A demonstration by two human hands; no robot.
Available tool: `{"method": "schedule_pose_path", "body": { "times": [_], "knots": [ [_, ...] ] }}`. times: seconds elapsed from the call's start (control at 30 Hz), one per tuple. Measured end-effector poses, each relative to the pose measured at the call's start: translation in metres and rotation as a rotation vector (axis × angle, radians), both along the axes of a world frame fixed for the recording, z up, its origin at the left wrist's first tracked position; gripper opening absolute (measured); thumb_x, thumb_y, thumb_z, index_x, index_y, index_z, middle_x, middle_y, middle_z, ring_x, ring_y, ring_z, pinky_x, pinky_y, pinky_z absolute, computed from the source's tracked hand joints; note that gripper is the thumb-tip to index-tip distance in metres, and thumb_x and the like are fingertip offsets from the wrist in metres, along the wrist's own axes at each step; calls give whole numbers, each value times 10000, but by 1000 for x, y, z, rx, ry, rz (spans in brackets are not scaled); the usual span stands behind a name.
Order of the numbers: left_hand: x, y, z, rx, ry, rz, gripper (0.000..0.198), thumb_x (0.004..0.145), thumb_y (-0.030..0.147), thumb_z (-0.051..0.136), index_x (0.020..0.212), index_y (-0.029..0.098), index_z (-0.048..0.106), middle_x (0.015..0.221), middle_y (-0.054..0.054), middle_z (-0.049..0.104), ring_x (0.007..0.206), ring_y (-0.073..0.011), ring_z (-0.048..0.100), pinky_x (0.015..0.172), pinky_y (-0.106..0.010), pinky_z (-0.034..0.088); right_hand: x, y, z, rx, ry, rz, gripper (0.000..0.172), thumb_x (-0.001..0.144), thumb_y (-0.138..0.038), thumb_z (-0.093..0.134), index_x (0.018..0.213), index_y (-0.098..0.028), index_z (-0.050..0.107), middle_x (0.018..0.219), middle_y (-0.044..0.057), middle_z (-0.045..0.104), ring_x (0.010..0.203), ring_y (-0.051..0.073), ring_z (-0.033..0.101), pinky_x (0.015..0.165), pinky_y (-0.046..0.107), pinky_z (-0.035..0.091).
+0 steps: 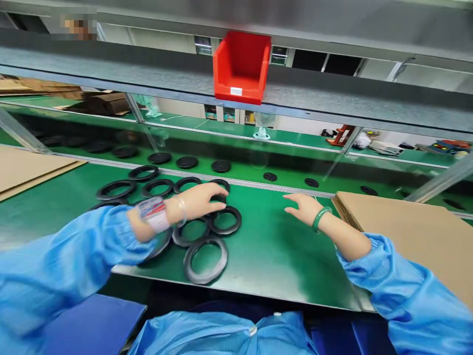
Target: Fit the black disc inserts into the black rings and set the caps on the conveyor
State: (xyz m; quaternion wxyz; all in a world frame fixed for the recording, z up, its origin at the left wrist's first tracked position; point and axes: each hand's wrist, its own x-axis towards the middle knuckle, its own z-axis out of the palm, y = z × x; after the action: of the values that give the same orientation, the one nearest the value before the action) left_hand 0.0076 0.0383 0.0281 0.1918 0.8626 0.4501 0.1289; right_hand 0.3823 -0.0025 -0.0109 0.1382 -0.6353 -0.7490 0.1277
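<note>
Several black rings lie on the green table [266, 246], left of its middle. My left hand [201, 199] is over them, thumb and fingers apart with nothing between them; one black ring [226, 220] is just in front of its fingertips. Nearer the table's front edge lies a grey-black ring [206, 260]. My right hand [303, 208] hovers over the green surface right of the rings, thumb and fingers apart, holding nothing. A green bangle [320, 219] is on the right wrist, and a watch [154, 215] on the left.
Cardboard sheets lie at the right [414, 222] and at the far left [29, 167]. A red bin [242, 69] stands on the metal shelf [148, 74] above. Behind the table's rear edge, a row of black round pieces [220, 165] lies on a green surface.
</note>
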Motion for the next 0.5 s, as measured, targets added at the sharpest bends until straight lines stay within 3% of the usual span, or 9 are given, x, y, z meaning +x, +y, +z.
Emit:
{"method": "schedule_pose_path", "body": {
  "times": [0.1, 0.17, 0.23, 0.37, 0.43, 0.5],
  "knots": [
    [-52, -65, -26, -34, 32, -2, 588, 739, 542, 709, 1287, 333, 666, 1381, -52, 638, 1328, -330, 541, 1160, -444, 396, -46, 19, -31, -23, 27, 25, 524, 866, -276, 680, 1379, -220, 590, 1418, 77, 576, 1344, 293, 505, 1169, 455, 371],
    [-69, -100, -54, -61, 39, -111, 829, 715, 567, 763, 1471, 398, 467, 1583, -34, 417, 1486, -341, 327, 1229, -517, 277, -68, 28, -54, -35, 41, 12, 585, 855, -277, 694, 1418, -203, 548, 1460, 98, 535, 1377, 286, 473, 1180, 450, 357],
    [-73, -119, -84, -53, 51, -234, 948, 730, 572, 766, 1540, 435, 291, 1638, -28, 294, 1527, -361, 192, 1235, -621, 162, -82, 34, -78, -41, 44, -21, 639, 848, -305, 712, 1438, -160, 517, 1504, 143, 477, 1426, 307, 406, 1194, 464, 328],
    [-60, -107, -128, 8, 48, -317, 922, 789, 608, 706, 1560, 412, 240, 1658, -62, 227, 1534, -398, 88, 1195, -720, 71, -86, 43, -110, 4, 25, -75, 658, 908, -415, 647, 1463, -110, 468, 1575, 175, 359, 1506, 312, 233, 1239, 471, 209],
    [-53, -91, -137, 32, 26, -317, 937, 793, 628, 693, 1570, 383, 230, 1663, -81, 214, 1537, -395, 65, 1200, -714, 46, -82, 48, -116, 36, 14, -77, 661, 929, -452, 600, 1473, -109, 449, 1578, 161, 359, 1508, 287, 235, 1246, 447, 195],
    [-48, -82, -137, 34, -2, -305, 938, 808, 612, 687, 1579, 365, 212, 1663, -94, 217, 1540, -386, 65, 1206, -706, 53, -78, 51, -116, 63, 7, -66, 664, 925, -471, 582, 1465, -106, 457, 1566, 152, 386, 1500, 276, 261, 1244, 432, 210]
  ]
}}
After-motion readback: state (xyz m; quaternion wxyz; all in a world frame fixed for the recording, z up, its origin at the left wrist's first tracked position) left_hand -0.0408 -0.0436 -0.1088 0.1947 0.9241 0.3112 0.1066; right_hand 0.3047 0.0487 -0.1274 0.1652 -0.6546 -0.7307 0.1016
